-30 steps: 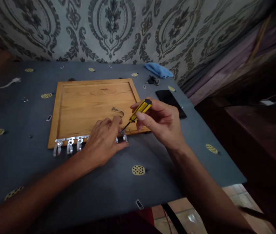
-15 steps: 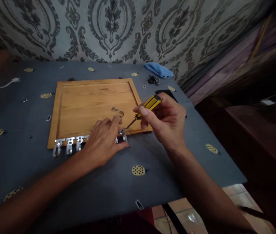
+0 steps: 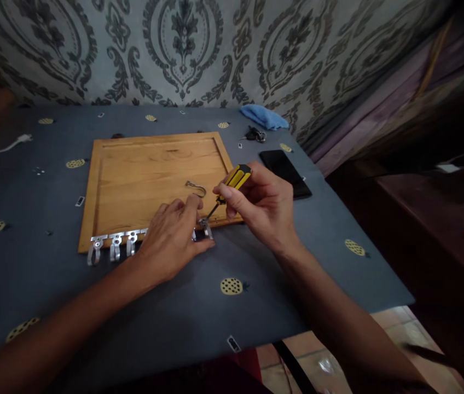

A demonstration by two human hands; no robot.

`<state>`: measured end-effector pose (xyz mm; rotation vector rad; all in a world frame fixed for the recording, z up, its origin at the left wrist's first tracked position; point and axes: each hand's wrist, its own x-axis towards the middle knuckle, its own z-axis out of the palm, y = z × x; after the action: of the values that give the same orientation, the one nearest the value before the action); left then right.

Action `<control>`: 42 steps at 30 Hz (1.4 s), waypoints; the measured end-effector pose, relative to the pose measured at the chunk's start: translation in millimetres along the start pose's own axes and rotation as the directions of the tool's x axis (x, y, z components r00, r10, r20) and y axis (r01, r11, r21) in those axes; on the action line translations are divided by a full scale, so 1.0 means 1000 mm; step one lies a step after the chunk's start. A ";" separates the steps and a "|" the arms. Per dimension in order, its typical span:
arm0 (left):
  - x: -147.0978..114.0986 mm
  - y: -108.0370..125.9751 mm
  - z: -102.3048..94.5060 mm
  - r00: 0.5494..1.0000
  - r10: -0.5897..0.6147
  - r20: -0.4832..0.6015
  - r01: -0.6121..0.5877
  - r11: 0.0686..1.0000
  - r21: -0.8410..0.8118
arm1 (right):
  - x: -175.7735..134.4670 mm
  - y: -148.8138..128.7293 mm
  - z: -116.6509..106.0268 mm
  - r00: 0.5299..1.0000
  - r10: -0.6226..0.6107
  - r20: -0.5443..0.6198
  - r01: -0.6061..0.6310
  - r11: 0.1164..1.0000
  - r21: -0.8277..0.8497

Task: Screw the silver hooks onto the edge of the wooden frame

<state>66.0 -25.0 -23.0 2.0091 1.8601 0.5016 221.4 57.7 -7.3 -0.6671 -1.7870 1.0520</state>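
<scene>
A framed wooden board (image 3: 141,175) lies flat on the table with a row of silver metal hooks (image 3: 115,246) along its near edge. My left hand (image 3: 172,235) rests over that edge, its fingers on the wood and its thumb against the rightmost metal hook (image 3: 206,229), holding it in place. Some hooks are hidden beneath this hand. In a pinch grip, my right hand (image 3: 267,202) holds a yellow and black screwdriver (image 3: 234,183), tilted, its tip down at the rightmost hook. A loose metal hook (image 3: 196,189) lies on the board just beyond my left fingers.
Right of the board is a black phone (image 3: 285,172). Keys (image 3: 254,134) and a blue cloth (image 3: 265,116) lie behind it. Small screws (image 3: 39,171) and a white cable (image 3: 6,148) are on the left of the patterned tablecloth (image 3: 256,306). A patterned curtain hangs behind.
My right hand has moved left and slightly down with the screwdriver, bringing the tip onto the rightmost hook and uncovering more of the phone. My left hand stays at the board's edge.
</scene>
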 end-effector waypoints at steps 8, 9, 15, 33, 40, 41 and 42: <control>-0.004 -0.006 -0.021 0.998 0.004 -0.057 -0.007 0.999 -0.045 | 0.000 0.003 -0.001 0.999 -0.036 0.018 0.037 0.999 -0.028; -0.005 -0.008 -0.023 0.999 -0.009 -0.048 0.007 0.999 -0.051 | 0.000 0.002 -0.001 0.999 -0.038 0.023 0.038 0.999 -0.025; -0.013 -0.015 -0.015 1.000 0.022 0.014 -0.021 0.999 -0.044 | 0.000 0.002 0.000 0.999 -0.009 0.032 0.009 1.000 0.007; -0.013 -0.015 -0.011 1.000 -0.001 -0.004 0.001 0.997 -0.075 | 0.002 0.000 -0.002 0.999 0.000 0.040 -0.002 0.999 0.046; -0.012 -0.014 -0.010 0.999 -0.044 -0.011 0.042 0.991 -0.130 | 0.003 -0.001 -0.002 0.999 0.011 0.038 -0.014 0.998 0.069; -0.012 -0.015 -0.010 0.998 -0.056 -0.013 0.053 0.987 -0.151 | 0.003 -0.001 -0.002 0.999 0.008 0.039 -0.011 0.997 0.079; -0.012 -0.015 -0.009 0.998 -0.069 -0.015 0.065 0.983 -0.173 | 0.003 -0.001 -0.002 0.999 0.007 0.039 -0.011 0.996 0.087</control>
<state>47.5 -35.9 -22.9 1.8299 1.8227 0.6433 222.0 60.5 -4.5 -0.6054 -1.7619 1.1498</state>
